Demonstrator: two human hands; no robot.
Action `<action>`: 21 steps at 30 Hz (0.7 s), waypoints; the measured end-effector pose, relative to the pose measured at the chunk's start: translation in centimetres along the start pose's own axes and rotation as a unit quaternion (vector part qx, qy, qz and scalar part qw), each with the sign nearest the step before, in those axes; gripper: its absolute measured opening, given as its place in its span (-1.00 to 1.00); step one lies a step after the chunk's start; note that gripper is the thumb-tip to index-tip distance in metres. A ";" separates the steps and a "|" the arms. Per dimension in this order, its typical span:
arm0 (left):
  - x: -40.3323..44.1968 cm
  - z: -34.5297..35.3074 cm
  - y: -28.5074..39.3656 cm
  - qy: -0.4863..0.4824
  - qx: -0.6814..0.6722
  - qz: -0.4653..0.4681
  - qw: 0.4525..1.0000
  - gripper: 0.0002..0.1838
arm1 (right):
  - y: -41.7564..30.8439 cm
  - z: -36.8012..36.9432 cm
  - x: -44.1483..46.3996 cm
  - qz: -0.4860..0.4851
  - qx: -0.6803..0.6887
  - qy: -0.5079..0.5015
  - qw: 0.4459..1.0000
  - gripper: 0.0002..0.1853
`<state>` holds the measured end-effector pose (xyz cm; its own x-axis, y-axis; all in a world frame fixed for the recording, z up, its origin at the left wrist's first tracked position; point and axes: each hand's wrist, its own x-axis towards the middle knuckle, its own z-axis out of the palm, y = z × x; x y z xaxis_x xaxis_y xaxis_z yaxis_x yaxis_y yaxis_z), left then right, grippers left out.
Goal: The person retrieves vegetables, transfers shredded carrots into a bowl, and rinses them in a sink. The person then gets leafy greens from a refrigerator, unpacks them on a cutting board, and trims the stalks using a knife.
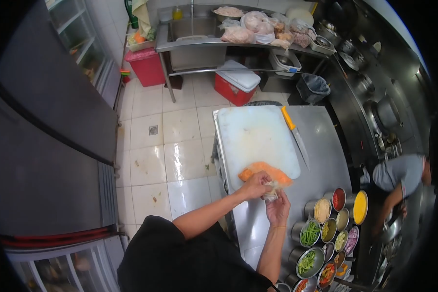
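A clear plastic bag with orange contents (272, 171) lies on the near edge of a white cutting board (250, 129). My left hand (256, 186) closes on the bag's gathered neck, fingers pinched together. Just below it, my right hand (277, 209) grips the bag's loose end, palm partly showing. What the orange food is, I cannot make out through the plastic. To the right of the board rests a knife (297, 136) with a yellow handle, its blade pointing towards me.
Several metal containers of cut vegetables (309, 233) stand right of my hands. Across the floor, a steel sink counter (199, 45) carries bagged raw meat (238, 35). A red cooler (233, 90) sits before it. A co-worker (399, 175) works by the stove at right.
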<state>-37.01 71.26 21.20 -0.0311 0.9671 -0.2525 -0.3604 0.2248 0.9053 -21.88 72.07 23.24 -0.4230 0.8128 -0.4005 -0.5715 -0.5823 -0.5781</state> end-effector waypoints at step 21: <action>-2.0 -2.8 6.0 -0.088 0.362 0.106 0.922 -0.60 | 0.4 0.1 -2.5 -0.061 -0.408 -0.028 0.910 -0.82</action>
<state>-41.71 70.35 26.20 0.1453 0.9885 -0.0423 0.3551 -0.0122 0.9347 -21.14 69.80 24.13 -0.4401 0.8550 -0.2745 0.0867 -0.2638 -0.9607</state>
